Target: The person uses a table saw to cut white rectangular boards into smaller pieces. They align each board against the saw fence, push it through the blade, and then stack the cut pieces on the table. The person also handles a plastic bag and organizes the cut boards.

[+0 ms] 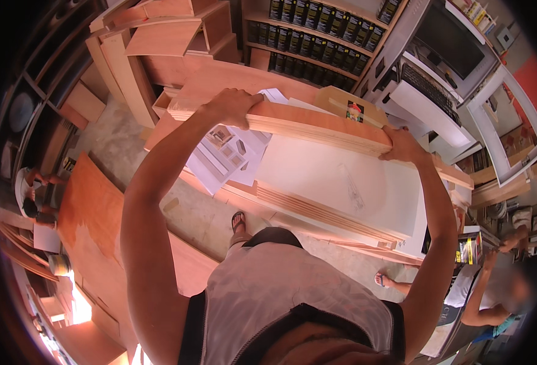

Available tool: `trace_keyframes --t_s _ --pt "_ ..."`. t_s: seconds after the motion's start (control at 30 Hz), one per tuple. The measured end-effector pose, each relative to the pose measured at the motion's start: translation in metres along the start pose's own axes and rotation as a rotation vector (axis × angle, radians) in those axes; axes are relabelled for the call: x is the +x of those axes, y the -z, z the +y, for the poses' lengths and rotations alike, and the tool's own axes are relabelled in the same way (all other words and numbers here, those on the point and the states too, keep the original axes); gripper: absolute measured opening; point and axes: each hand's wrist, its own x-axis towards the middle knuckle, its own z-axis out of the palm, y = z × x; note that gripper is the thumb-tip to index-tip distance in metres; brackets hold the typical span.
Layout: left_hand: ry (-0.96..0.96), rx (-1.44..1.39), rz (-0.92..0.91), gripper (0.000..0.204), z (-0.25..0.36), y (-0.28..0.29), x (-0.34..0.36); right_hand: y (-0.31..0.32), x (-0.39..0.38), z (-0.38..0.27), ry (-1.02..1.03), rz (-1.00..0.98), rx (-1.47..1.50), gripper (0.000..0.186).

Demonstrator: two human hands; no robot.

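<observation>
A bundle of long, narrow plywood strips lies across the bench in front of me, stacked with their edges together. My left hand is closed over the bundle toward its left end. Farther right, my right hand grips the same strips, its fingers partly hidden behind them. Beneath and nearer to me is a white-faced board with a faint pencil sketch. Sheets of paper with printed furniture drawings lie by my left forearm, partly under the strips.
Layered plywood edges the bench's near side. A monitor and keyboard stand back right, near a white frame. Shelves of dark boxes stand behind. A large brown panel leans left. People are at both sides, one with a bare arm at right.
</observation>
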Motion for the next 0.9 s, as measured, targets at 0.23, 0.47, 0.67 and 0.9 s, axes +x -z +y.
trace_keyframes --t_s 0.23,0.47,0.67,0.9 --pt "0.087 -0.027 0.363 0.062 -0.018 0.016 -0.052 0.06 -0.02 -0.047 -0.004 0.19 -0.063 0.062" --pt "0.152 0.01 0.717 0.058 -0.046 0.003 -0.146 0.119 -0.013 -0.124 0.195 0.547 -0.369 0.053" --pt "0.255 0.188 1.048 0.052 -0.086 -0.05 -0.224 0.132 0.036 -0.192 0.482 0.874 -0.651 0.038" --pt "0.471 0.104 1.002 0.048 -0.158 -0.106 -0.302 0.116 0.127 -0.298 0.638 0.816 -0.494 0.041"
